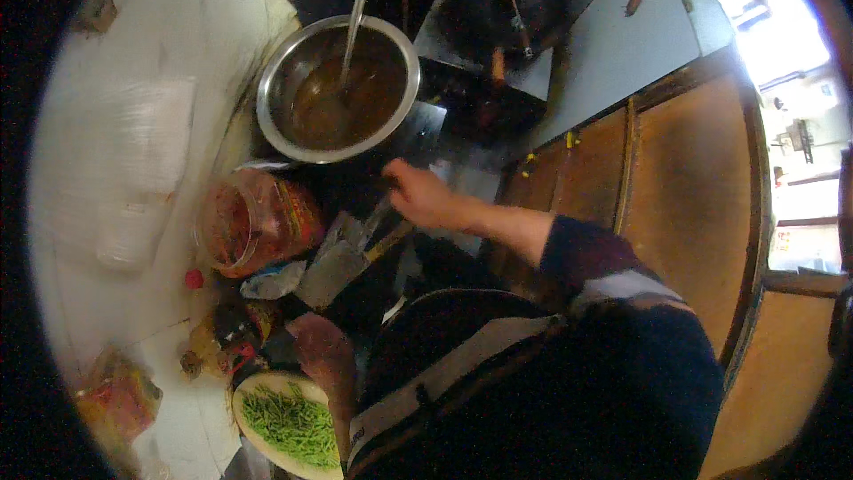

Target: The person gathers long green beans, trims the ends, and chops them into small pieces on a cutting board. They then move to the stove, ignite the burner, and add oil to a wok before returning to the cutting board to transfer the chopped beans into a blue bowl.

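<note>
My right hand [420, 197] has its fingers curled, right of a big clear jar of red contents [260, 223]; blur hides whether it grips anything. Below its fingers lies a flat metal blade with a wooden handle [333, 273], perhaps a cleaver, beside another thin shiny piece. My left hand [323, 347] is low, close to dark bottles, its fingers in shadow, so its hold is unclear. Just under it stands a pale plate [243, 383] of cut green vegetable pieces [290, 420]. Above the jar is a steel bowl [266, 107] of brown liquid with a ladle [353, 30] in it.
A dark wok [506, 0] sits at the upper right of the bowl, near a pale panel. Wooden cabinet panels [693, 167] run down the right side. A crumpled plastic packet [273, 280] lies below the jar. A colourful bag [120, 393] is at lower left, by the white wall.
</note>
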### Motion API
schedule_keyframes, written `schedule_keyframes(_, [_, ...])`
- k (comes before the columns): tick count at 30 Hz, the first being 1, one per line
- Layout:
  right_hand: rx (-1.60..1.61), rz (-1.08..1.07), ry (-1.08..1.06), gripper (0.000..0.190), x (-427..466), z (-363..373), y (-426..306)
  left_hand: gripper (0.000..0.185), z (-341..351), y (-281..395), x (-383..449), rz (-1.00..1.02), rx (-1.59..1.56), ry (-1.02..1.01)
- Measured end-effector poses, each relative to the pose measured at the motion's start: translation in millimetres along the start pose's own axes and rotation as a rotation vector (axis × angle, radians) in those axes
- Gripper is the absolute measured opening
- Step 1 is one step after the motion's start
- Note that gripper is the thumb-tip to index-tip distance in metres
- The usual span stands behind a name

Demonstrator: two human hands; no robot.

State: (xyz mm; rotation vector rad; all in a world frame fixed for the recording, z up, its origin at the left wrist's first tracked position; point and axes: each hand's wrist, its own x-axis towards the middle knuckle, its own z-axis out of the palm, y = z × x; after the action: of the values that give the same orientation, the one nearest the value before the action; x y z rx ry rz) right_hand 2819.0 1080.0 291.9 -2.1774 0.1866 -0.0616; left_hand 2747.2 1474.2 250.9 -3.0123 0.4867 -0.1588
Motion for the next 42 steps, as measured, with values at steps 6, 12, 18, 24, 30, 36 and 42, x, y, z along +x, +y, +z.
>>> schedule_keyframes(6, [0.084,0.374,0.465,0.032,-38,-77,114,0.043,-105,57,85,0.137,-0.906,-0.251])
schedule_keyframes(12, [0.248,0.765,0.506,0.030,-20,-97,276,0.039,-148,198,194,0.482,-0.899,-0.277])
schedule_keyframes(18, [0.240,0.810,0.360,0.036,43,-81,382,0.051,-108,368,292,0.761,-1.034,-0.444])
schedule_keyframes(24, [0.528,0.441,0.305,0.033,104,-51,409,0.065,3,541,373,0.081,-1.212,-0.827])
schedule_keyframes(30, [0.387,0.385,0.216,0.031,119,-50,420,0.041,40,581,418,-0.274,-1.464,-1.370])
schedule_keyframes(36, [0.323,0.328,0.190,0.029,118,-55,432,0.035,18,593,425,-0.145,-1.488,-1.321])
schedule_keyframes(42, [0.213,0.205,0.182,0.028,127,-54,445,0.043,-37,576,416,-0.224,-1.558,-1.356])
